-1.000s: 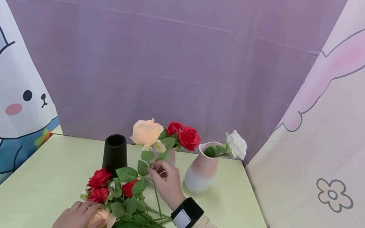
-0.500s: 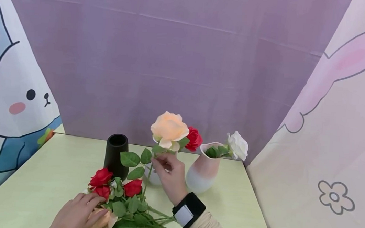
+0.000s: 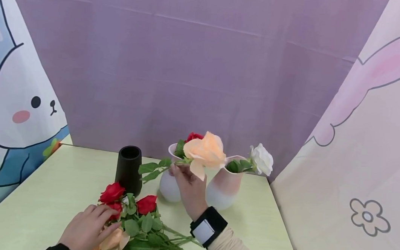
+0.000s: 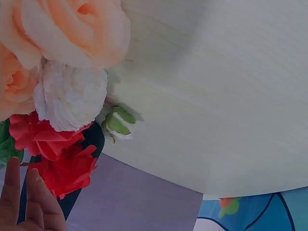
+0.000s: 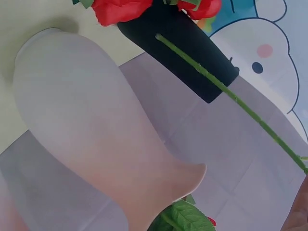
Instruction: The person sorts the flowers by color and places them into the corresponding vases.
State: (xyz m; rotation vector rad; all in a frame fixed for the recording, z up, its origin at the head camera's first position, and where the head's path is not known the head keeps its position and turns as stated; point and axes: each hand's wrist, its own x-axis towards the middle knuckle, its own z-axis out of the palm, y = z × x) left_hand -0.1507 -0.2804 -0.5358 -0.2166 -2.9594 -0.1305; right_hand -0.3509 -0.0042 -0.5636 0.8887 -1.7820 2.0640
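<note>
My right hand (image 3: 190, 188) is raised above the surface (image 3: 47, 192), its fingers (image 3: 180, 172) pinching the stem of a peach rose (image 3: 205, 152) just under the bloom. The rose lies tilted almost sideways, its head in front of the two pale pink vases, its leaves (image 3: 151, 169) trailing left toward the black vase (image 3: 128, 169). The nearer vase (image 3: 168, 182) holds a red rose (image 3: 194, 136); the other vase (image 3: 222, 186) holds a white rose (image 3: 262, 159). My left hand (image 3: 86, 230) rests flat, fingers (image 3: 105, 212) spread and straight, on the bunch of roses (image 3: 133, 223) lying on the surface near me, touching a red bloom and a peach one
</note>
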